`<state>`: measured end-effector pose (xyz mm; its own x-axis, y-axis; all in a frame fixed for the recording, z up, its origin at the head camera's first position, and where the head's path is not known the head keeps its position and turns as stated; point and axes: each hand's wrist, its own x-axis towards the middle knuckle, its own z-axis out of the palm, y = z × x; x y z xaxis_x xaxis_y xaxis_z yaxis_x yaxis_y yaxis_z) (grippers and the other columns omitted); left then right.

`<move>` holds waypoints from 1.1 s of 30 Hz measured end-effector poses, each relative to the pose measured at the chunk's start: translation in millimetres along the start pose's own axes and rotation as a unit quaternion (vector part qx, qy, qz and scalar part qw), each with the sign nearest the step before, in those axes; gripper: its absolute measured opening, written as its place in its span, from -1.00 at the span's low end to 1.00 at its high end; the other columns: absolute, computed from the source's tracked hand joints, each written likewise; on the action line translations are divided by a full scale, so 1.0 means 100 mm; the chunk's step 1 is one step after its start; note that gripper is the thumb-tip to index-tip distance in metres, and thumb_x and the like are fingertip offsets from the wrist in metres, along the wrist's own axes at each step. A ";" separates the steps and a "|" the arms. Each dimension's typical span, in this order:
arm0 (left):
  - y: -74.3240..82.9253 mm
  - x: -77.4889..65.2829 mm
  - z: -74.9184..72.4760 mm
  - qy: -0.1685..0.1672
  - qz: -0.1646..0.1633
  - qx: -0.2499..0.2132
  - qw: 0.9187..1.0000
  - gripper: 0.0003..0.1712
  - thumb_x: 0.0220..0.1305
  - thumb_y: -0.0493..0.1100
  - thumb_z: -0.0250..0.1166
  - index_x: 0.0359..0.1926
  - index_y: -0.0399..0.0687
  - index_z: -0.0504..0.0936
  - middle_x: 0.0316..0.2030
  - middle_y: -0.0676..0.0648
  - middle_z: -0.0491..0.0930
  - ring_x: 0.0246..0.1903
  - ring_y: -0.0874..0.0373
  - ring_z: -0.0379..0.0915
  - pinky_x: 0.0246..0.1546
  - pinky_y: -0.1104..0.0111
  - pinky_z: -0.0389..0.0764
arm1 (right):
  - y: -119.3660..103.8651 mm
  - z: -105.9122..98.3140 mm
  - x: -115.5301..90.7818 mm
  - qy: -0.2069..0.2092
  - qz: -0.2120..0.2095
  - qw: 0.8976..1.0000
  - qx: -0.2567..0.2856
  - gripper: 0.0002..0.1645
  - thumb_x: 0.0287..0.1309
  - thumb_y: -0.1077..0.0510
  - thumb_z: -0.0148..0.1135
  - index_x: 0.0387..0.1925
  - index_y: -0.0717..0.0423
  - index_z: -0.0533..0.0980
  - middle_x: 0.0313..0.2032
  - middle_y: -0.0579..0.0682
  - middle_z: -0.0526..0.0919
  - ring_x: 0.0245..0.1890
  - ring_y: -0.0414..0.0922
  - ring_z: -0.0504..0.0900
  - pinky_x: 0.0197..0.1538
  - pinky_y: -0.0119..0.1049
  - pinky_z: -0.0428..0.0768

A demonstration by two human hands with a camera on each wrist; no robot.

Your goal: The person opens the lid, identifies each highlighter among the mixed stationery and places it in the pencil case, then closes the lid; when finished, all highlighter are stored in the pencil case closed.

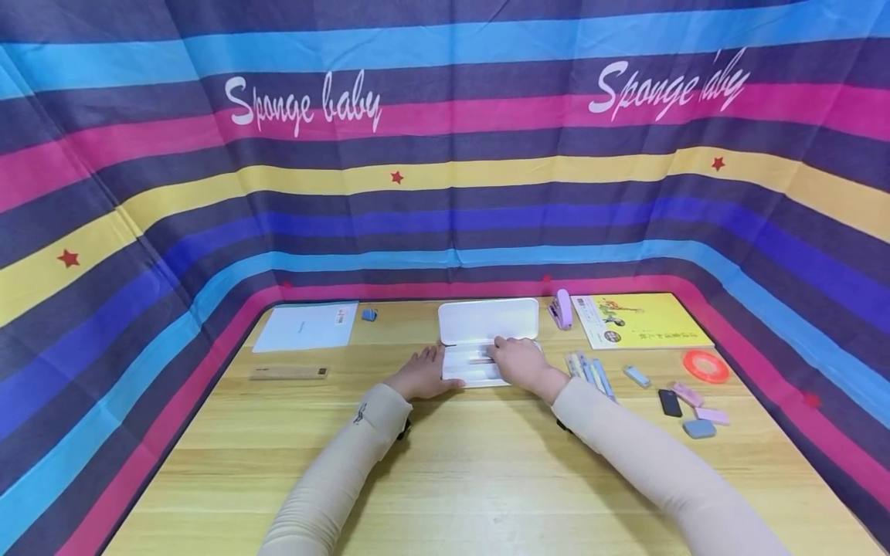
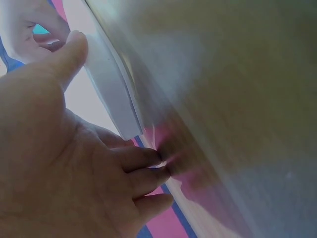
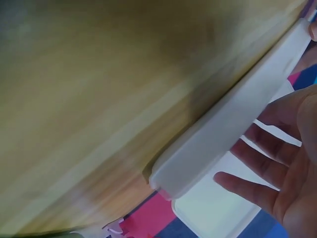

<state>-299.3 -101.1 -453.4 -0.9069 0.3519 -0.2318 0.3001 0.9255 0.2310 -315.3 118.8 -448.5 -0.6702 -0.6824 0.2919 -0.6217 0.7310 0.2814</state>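
A white pencil case stands on the wooden table with its lid raised at the back. My left hand grips its left end. In the left wrist view the thumb lies on the case's front wall, while the other fingers reach round the end, close to the tabletop. My right hand is over the right half of the case with its fingers dipping inside. A thin dark strip shows in the case beside those fingers. The front wall hides the right fingertips, so I cannot tell whether they pinch anything.
Right of the case lie several pens, a purple stapler, a yellow book, orange tape and several small erasers. On the left are a white booklet, a blue sharpener and a ruler. Striped cloth surrounds the table.
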 end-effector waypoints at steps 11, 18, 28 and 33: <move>0.01 0.01 0.02 -0.006 0.010 -0.004 1.000 0.17 -0.04 0.52 -0.18 0.31 -0.23 -0.29 0.29 -0.25 -0.24 0.26 -0.06 -0.34 0.21 0.14 -0.26 | 0.20 -0.21 -0.28 -0.008 0.093 0.995 0.038 -0.70 -0.07 0.27 0.05 -0.22 0.07 0.52 -0.50 -0.02 0.45 -0.64 -0.13 0.40 -0.74 -0.30 0.34; 0.01 -0.02 -0.02 -0.003 0.013 -0.005 1.000 0.15 -0.02 0.49 -0.16 0.30 -0.26 -0.26 0.28 -0.26 -0.25 0.26 -0.06 -0.35 0.21 0.14 -0.29 | 0.46 -0.37 -0.54 -0.030 0.198 0.979 0.046 -0.81 -0.04 0.25 0.02 -0.32 0.12 0.49 -0.49 0.05 0.47 -0.63 -0.07 0.41 -0.75 -0.20 0.31; 0.00 -0.06 -0.03 0.007 0.006 0.017 1.000 0.16 -0.03 0.51 -0.17 0.31 -0.27 -0.23 0.29 -0.26 -0.20 0.26 -0.04 -0.32 0.21 0.16 -0.30 | 0.76 -0.53 -0.89 -0.181 0.335 0.918 0.114 -0.68 0.07 0.10 -0.02 -0.23 0.23 0.48 -0.44 0.13 0.51 -0.49 0.01 0.44 -0.48 -0.04 0.41; 0.01 -0.05 -0.03 0.008 0.013 0.013 1.000 0.16 -0.03 0.51 -0.16 0.30 -0.28 -0.21 0.28 -0.27 -0.18 0.26 -0.06 -0.29 0.21 0.15 -0.29 | 0.86 -0.55 -1.03 -0.243 0.372 0.883 0.150 -0.79 0.00 0.18 -0.05 -0.46 0.21 0.48 -0.57 0.07 0.46 -0.58 -0.04 0.40 -0.51 -0.13 0.37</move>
<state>-295.0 -102.7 -449.2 -0.9034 0.3734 -0.2107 0.3307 0.9197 0.2116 -277.0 251.4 -404.2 -0.9880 0.0174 -0.1536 0.0329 0.9946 -0.0989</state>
